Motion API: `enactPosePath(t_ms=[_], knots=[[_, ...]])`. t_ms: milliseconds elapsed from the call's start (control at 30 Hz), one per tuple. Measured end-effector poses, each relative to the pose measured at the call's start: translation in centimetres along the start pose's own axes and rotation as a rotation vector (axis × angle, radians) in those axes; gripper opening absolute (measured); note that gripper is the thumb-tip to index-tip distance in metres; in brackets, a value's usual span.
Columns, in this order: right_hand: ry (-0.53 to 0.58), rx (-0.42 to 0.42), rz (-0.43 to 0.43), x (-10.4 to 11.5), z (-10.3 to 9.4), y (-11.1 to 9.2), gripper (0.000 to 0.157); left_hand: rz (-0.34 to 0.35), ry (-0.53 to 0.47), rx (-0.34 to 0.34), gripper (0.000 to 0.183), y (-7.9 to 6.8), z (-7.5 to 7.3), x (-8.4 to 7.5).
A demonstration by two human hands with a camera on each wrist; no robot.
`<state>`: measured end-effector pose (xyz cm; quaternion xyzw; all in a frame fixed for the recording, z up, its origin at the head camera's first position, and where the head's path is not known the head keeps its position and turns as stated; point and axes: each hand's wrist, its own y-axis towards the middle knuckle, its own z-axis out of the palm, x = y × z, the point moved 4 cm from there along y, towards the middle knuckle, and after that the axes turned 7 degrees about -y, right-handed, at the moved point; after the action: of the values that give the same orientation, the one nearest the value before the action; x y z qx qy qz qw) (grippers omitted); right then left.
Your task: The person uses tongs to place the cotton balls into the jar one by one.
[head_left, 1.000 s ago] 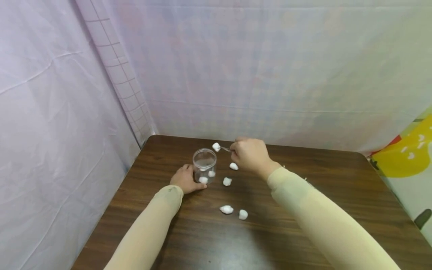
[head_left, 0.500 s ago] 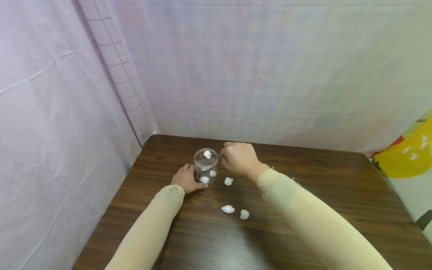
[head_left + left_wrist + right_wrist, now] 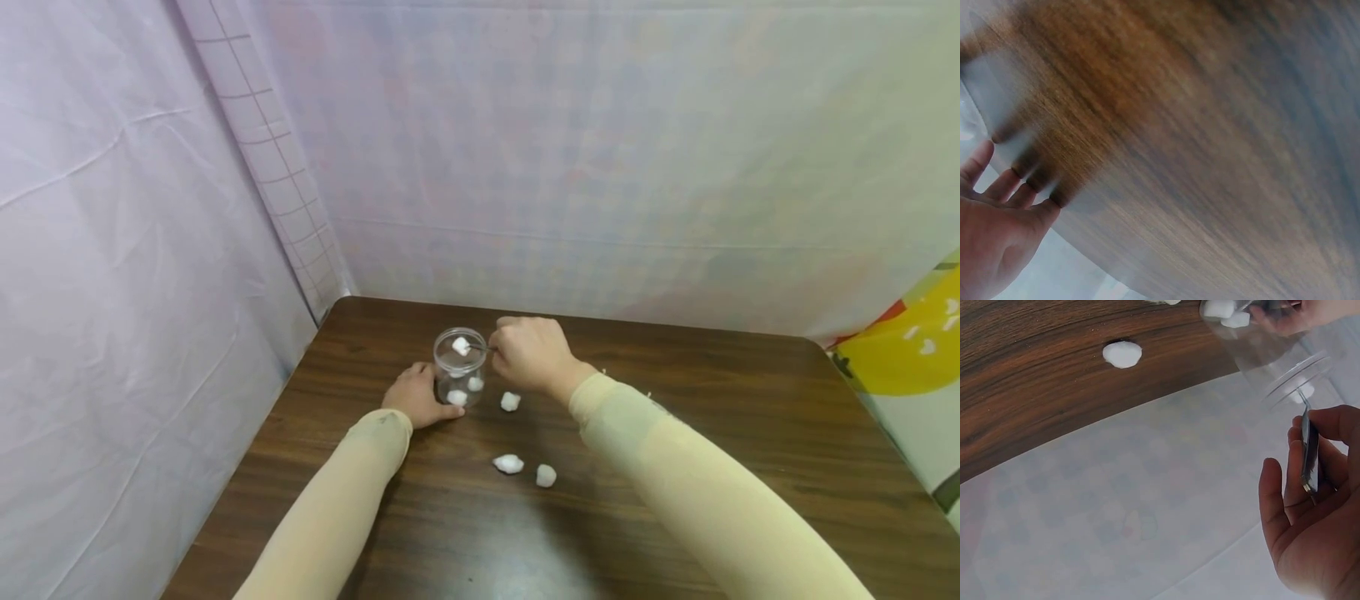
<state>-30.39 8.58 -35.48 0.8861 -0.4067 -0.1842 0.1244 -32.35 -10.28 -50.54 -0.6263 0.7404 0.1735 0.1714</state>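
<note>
My left hand (image 3: 417,396) holds a clear plastic jar (image 3: 448,367) low down, thumb in front and fingers along its left side. Several white cotton balls (image 3: 457,398) lie inside the jar. Metal tweezers (image 3: 1310,450) are pinched in my right hand (image 3: 531,353), just right of the jar's rim. Their tips grip a cotton ball (image 3: 461,345) at the jar's mouth. In the left wrist view, my left hand (image 3: 1004,225) has its fingertips against the wood, and little of the jar shows there.
On the brown wooden table (image 3: 675,417) lie a cotton ball (image 3: 510,402) right of the jar and two more, an elongated one (image 3: 508,464) and a rounder one (image 3: 546,476), nearer the front. A pale curtain (image 3: 600,167) hangs behind the table's back edge.
My right hand has moved left, bringing the tweezers and their cotton ball from beyond the jar's rim to over its mouth. It barely moves in the last half second. My left hand stays at the jar.
</note>
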Motion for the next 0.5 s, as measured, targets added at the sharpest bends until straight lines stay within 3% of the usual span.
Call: enactPosePath(t_ms=[500], knots=[[0.01, -0.008, 0.0, -0.07, -0.23, -0.18, 0.011, -0.012, -0.007, 0.021, 0.096, -0.32, -0.34, -0.23]])
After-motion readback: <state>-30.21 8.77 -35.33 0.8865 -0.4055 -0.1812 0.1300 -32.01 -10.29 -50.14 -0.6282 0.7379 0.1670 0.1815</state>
